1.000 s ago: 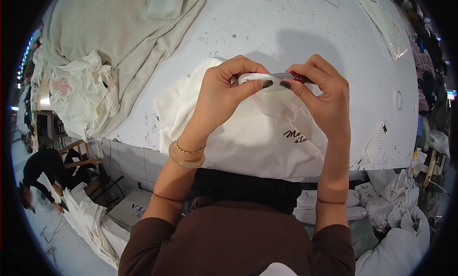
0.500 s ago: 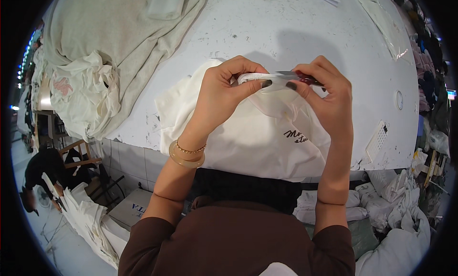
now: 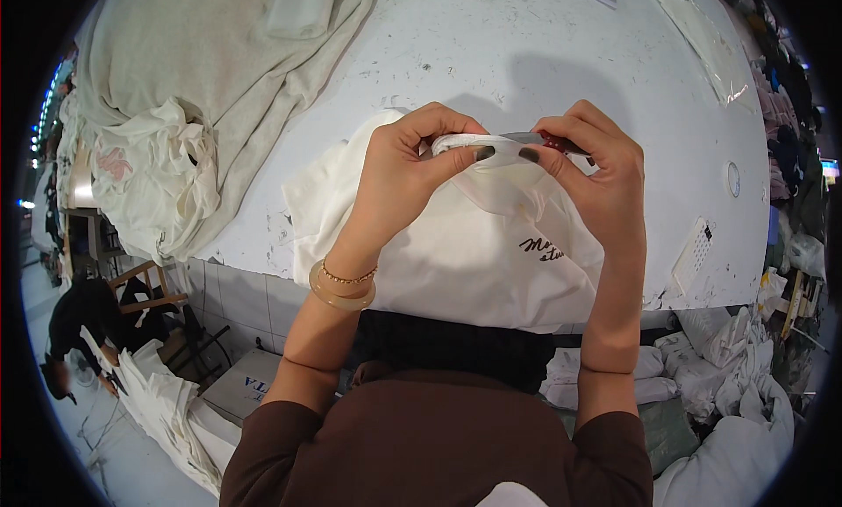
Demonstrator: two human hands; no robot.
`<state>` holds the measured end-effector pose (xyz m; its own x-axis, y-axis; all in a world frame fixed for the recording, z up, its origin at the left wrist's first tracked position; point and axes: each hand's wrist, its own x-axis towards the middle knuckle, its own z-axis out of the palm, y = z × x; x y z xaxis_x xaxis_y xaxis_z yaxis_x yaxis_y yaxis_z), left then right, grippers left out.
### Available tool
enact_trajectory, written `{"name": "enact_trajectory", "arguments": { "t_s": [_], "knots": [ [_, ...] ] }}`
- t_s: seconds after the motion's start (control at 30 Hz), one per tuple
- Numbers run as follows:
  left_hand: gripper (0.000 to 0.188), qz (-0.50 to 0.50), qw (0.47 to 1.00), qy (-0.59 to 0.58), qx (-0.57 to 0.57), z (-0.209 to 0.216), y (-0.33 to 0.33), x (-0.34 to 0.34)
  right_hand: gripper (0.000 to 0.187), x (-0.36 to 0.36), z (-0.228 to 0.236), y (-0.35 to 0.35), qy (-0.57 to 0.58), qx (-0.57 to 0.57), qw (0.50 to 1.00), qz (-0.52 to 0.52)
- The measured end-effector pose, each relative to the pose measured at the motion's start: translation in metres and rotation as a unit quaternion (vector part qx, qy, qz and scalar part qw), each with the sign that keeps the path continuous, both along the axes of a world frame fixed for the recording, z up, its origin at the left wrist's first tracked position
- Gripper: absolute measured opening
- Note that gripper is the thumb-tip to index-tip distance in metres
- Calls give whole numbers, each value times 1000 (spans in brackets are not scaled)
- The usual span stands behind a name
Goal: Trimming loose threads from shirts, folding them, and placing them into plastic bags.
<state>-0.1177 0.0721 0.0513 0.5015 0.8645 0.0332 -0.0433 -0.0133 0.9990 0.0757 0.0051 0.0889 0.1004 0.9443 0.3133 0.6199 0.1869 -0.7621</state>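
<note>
while clamping a white garment (image 3: 421,270) by its raised edge (image 3: 469,141) in thumb and fingers of left hand (image 3: 402,160) | grips red-handled blade (image 3: 553,141) in closed fingers of right hand (image 3: 601,160), beside that edge | with the rest spread below on white table (image 3: 684,156)

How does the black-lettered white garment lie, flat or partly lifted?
Partly lifted: the garment lies over the table, its edge raised in the left hand.

White top (image 3: 438,266), black curly writing (image 3: 537,244)
White worktop (image 3: 412,33) with dark specks (image 3: 427,67), pale greyish cloth (image 3: 202,42) on its far left corner, dark red tool handle (image 3: 553,141).
</note>
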Motion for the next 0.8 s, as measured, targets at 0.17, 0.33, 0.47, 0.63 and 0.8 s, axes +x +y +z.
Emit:
{"name": "enact_trajectory", "arguments": {
  "t_s": [0.17,0.33,0.47,0.63,0.8],
  "knots": [
    [13,-3,1000,1,4,-1,1,-1,21,-2,0,1,3,-3,1000,7],
    [12,0,1000,-4,9,0,0,-1,21,1,7,1,27,3,1000,14],
    [12,-1,1000,8,1,0,0,-2,21,-1,5,1,13,-1,1000,9],
    [12,-4,1000,-3,0,0,0,-1,21,-3,2,2,46,9,999,9],
    [11,2,1000,-12,12,-2,0,-1,21,1,3,5,60,15,998,9]
  ]
}}
